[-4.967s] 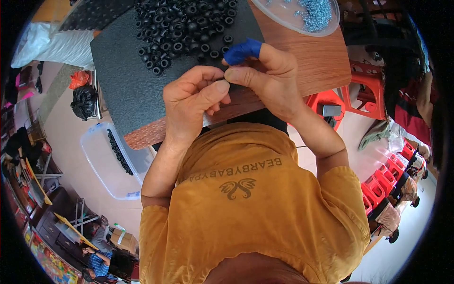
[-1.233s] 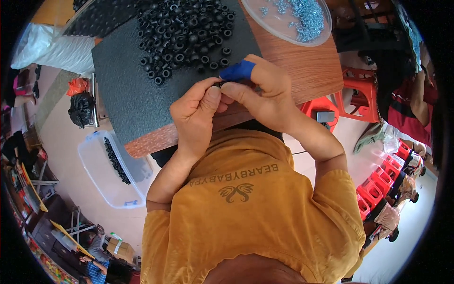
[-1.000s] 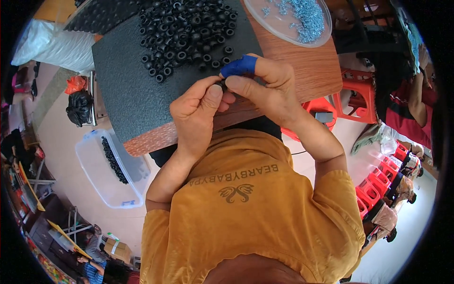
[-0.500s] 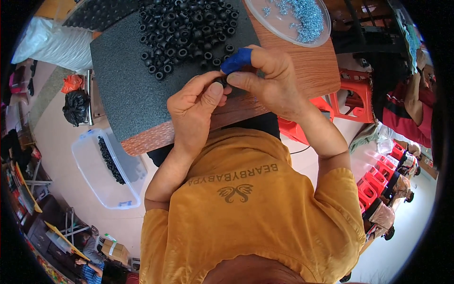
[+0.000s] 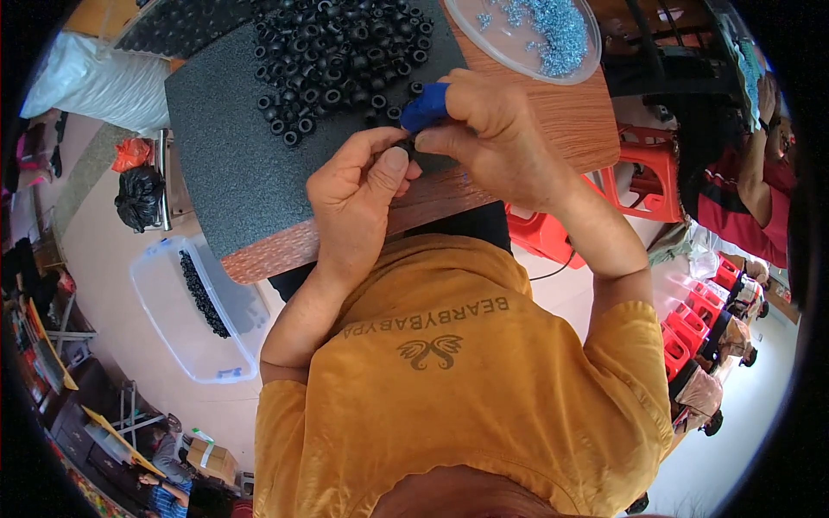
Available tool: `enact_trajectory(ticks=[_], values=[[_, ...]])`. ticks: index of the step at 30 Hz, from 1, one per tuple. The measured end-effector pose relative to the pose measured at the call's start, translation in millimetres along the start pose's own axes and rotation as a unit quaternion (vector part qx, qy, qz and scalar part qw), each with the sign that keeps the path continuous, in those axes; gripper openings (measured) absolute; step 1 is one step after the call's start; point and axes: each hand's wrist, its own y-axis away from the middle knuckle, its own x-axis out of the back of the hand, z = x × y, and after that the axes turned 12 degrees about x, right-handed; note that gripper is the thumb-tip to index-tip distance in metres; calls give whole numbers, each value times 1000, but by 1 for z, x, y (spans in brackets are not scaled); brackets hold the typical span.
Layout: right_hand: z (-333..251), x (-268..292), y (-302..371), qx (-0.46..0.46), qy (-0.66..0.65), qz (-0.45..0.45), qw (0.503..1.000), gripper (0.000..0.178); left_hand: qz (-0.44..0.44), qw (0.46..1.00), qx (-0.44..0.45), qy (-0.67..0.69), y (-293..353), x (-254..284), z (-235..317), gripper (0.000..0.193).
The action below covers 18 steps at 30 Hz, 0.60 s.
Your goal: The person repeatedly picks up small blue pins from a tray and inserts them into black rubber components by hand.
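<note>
Compared with the frame of half a second ago, we see that the right hand [image 5: 501, 142] has turned a little and its elbow has moved outward, while the left hand [image 5: 350, 186] stays almost in its place. The small black piece [image 5: 409, 148] is in front of the person, above the near edge of the table [image 5: 566, 121], between the tips of the left thumb and forefinger, which are clamped on it. The right thumb and the finger with blue wrapping [image 5: 425, 107] come close together just beside the piece; we cannot tell if they grip it. The piece looks dark and rounded, but the fingers cover most of it, so its full shape is hidden from us. Farther out, we see a pile of black hollow pieces [image 5: 337, 60] on the dark mat [image 5: 233, 147], and to the right a clear dish [image 5: 561, 79] with blue beads [image 5: 560, 39].
</note>
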Motion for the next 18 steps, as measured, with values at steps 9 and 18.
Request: enact_trajectory(ticks=[9, 18], values=[[-1, 1, 2, 43, -6, 18, 999, 15, -57, 991, 38, 113, -8, 8, -7, 22], [2, -1, 5, 50, 16, 47, 998, 15, -31, 996, 21, 77, -10, 3, -5, 23]])
